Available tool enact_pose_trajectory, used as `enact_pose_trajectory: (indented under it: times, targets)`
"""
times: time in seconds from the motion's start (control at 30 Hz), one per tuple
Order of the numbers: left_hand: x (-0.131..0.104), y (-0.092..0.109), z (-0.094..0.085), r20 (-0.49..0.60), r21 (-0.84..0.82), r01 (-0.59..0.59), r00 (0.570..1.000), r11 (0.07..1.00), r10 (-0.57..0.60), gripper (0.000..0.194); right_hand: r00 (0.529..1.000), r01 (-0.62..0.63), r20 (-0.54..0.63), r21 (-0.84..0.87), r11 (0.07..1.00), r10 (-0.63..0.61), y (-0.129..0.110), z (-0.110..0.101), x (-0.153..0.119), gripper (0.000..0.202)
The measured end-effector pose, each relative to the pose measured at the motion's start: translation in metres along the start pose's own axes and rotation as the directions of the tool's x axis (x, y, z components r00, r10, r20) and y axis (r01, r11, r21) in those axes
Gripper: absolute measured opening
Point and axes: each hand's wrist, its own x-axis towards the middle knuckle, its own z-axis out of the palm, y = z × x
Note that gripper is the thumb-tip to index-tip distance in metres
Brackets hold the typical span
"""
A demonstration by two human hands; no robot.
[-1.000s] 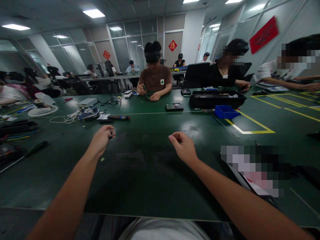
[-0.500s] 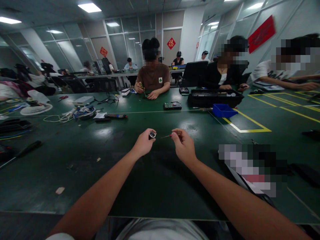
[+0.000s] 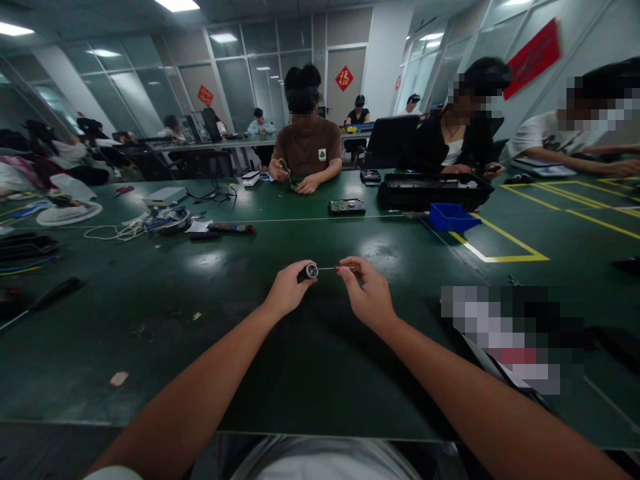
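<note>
My left hand point(image 3: 286, 291) is closed around a small dark cylindrical part point(image 3: 312, 271), its round silver-rimmed end facing me. In my right hand point(image 3: 371, 293) a thin screwdriver point(image 3: 327, 269) with a red collar is pinched between thumb and fingers. Its slim metal shaft points left, and the tip meets or nearly meets the rim of the cylindrical part; I cannot tell whether it is inside. Both hands are raised above the green table point(image 3: 300, 380). My fingers hide most of the cylindrical part's body.
A hard drive point(image 3: 347, 207), a blue bin point(image 3: 453, 217) and a black tray point(image 3: 435, 195) stand farther back. Cables and a tool point(image 3: 230, 228) lie left, with a long screwdriver point(image 3: 55, 294) nearer. Opposite sits a co-worker point(image 3: 309, 150) in a brown shirt.
The cylindrical part in my left hand has shifted slightly right and turned. The screwdriver has levelled out and moved left, so its tip now reaches the part's rim.
</note>
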Motion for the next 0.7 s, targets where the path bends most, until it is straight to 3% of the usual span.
enact_pose_trajectory:
  times: [0.3,0.5,0.7]
  targets:
    - [-0.0014,-0.0022,-0.0003,-0.01,0.026,-0.03,0.999,0.999,0.03,0.035,0.998,-0.06,-0.009,-0.025,0.998,0.06,-0.0032,-0.0027,0.0011,0.022]
    - [-0.0013,-0.0041,-0.0008,-0.022,0.064,-0.051,0.998,0.997,0.052,0.036,0.992,-0.109,0.066,0.009,0.994,0.109,-0.0007,-0.0032,0.0019,0.018]
    - [-0.0008,-0.0002,-0.0021,-0.002,0.11,-0.078,0.997,0.991,0.079,0.035,0.991,-0.115,0.056,-0.062,0.991,0.119,0.0002,-0.0042,0.0034,0.032]
